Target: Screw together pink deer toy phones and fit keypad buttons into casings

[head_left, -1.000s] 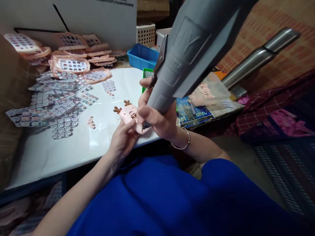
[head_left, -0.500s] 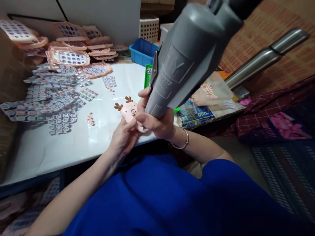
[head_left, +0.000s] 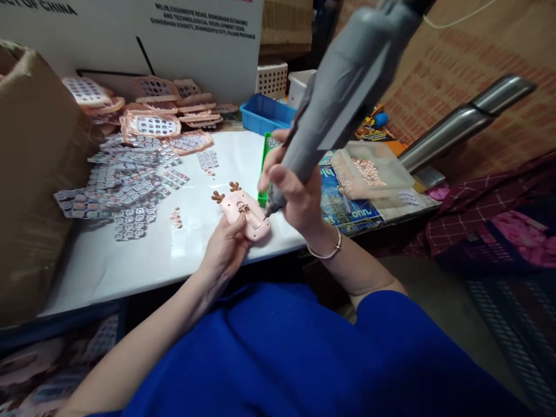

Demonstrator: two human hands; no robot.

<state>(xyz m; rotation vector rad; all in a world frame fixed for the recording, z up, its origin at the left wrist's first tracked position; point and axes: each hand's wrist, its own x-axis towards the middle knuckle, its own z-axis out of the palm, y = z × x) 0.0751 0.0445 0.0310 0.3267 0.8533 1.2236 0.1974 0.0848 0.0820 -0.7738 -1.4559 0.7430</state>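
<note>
Left hand holds a pink, antlered plastic casing, right hand a grey, cylindrical power screwdriver — apparently a screw-driving step, next needing steady alignment.

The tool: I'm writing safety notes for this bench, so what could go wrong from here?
1. The tool in the right hand has its tip near the lower end of the case, not far from the left hand; a slip could hurt the thumb.
2. The same slip might scratch the case.
3. The right hand looks close to the green tray, though depth is hard to judge; a knock could spill its small silvery pieces.
</note>
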